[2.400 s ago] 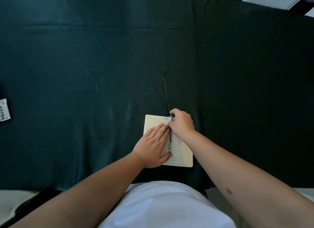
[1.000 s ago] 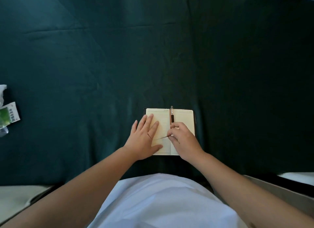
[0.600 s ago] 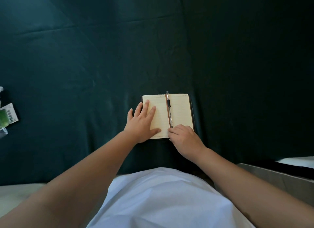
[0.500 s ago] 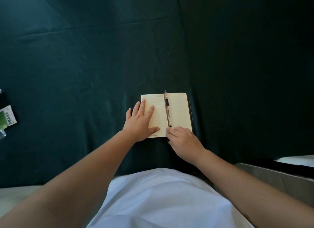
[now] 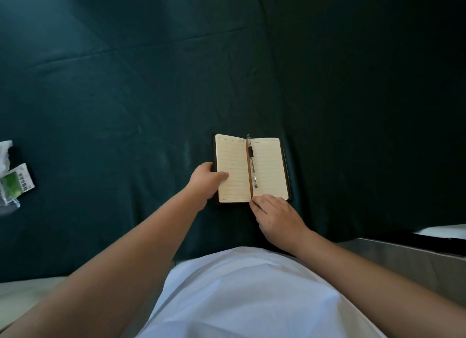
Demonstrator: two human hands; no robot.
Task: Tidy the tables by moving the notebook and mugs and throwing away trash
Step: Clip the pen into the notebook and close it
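Note:
A small lined notebook (image 5: 267, 169) with a dark cover lies open on the dark green tablecloth (image 5: 151, 85), near its front edge. A pen (image 5: 251, 161) and a brown ribbon lie along the spine. My left hand (image 5: 208, 180) grips the notebook's left edge, thumb on the left page and fingers under the cover. My right hand (image 5: 273, 215) rests at the bottom of the spine, fingertips curled around the end of the ribbon at the lower edge of the pages.
At the far left edge of the cloth lies trash: a crumpled white wrapper (image 5: 5, 153) and a clear plastic pack with a green label (image 5: 15, 185). A grey surface (image 5: 403, 257) adjoins the table at the lower right.
My left hand slid from lying flat on the left page to gripping the notebook's left edge. My right hand drew the ribbon down the spine and stopped at the bottom edge.

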